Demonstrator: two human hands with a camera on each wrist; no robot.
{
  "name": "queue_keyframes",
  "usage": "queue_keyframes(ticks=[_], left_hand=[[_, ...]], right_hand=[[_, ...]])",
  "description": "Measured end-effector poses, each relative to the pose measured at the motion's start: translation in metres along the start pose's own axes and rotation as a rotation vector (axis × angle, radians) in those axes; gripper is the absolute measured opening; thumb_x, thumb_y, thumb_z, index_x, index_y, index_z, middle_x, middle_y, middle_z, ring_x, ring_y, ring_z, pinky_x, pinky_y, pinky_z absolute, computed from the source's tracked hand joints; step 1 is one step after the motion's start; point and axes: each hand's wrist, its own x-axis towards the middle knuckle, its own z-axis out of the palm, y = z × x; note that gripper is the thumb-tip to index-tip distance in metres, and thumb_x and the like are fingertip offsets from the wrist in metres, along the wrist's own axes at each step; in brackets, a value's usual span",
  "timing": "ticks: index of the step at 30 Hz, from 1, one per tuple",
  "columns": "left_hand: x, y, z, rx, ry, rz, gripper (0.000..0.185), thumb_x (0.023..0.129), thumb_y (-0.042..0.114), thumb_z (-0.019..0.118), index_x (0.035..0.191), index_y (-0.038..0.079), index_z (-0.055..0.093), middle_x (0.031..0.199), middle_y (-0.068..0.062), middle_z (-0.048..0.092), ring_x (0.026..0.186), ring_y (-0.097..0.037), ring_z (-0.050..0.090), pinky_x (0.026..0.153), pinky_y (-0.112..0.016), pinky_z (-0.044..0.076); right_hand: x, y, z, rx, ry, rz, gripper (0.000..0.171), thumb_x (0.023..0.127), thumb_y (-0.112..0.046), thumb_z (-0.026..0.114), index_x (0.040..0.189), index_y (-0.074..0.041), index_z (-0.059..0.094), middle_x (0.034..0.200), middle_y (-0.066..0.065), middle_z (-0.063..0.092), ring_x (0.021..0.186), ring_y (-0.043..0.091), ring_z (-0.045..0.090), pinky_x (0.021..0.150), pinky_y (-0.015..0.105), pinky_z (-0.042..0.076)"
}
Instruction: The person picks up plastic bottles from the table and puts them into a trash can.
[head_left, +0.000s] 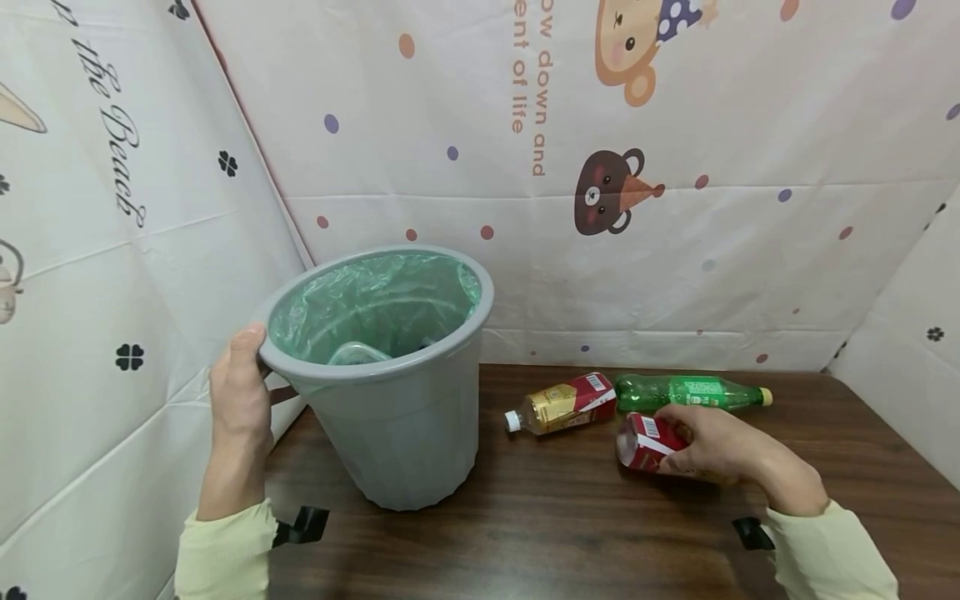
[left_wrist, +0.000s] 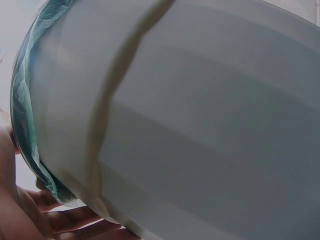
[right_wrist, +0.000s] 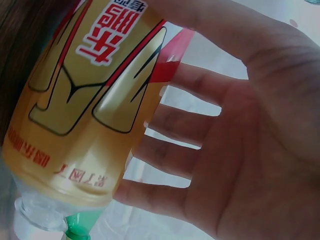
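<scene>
A grey trash can [head_left: 408,425] with a green plastic liner [head_left: 382,300] is at the left of the table, and a clear plastic item [head_left: 358,353] shows inside it. My left hand [head_left: 242,396] grips its rim from the left side, thumb on top and fingers below, as the left wrist view also shows. At the right, my right hand [head_left: 723,450] holds a plastic drink bottle [head_left: 651,442] with a red and gold label around its body. In the right wrist view this bottle [right_wrist: 85,130] has its white cap [right_wrist: 36,225] towards the lower left.
Behind the held bottle, a green plastic bottle [head_left: 693,391] with a yellow cap lies on its side. Another red and gold bottle [head_left: 566,406] lies between it and the trash can. Printed white sheets [head_left: 420,183] hang behind the dark wooden table [head_left: 540,517] and along both sides.
</scene>
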Motion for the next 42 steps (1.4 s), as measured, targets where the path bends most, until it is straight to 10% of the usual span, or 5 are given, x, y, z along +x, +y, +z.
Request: queue_keyframes(ticks=[42], left_hand=[[-0.001, 0.000, -0.001, -0.005, 0.007, -0.015, 0.038, 0.108, 0.045, 0.054, 0.123, 0.016, 0.074, 0.097, 0.001, 0.076, 0.092, -0.013, 0.071, 0.053, -0.027, 0.060]], right_hand=[[-0.004, -0.055, -0.001, 0.112, 0.269, -0.107, 0.080, 0.098, -0.046, 0.077, 0.152, 0.002, 0.044, 0.130, 0.021, 0.068, 0.115, 0.039, 0.068, 0.082, 0.052, 0.062]])
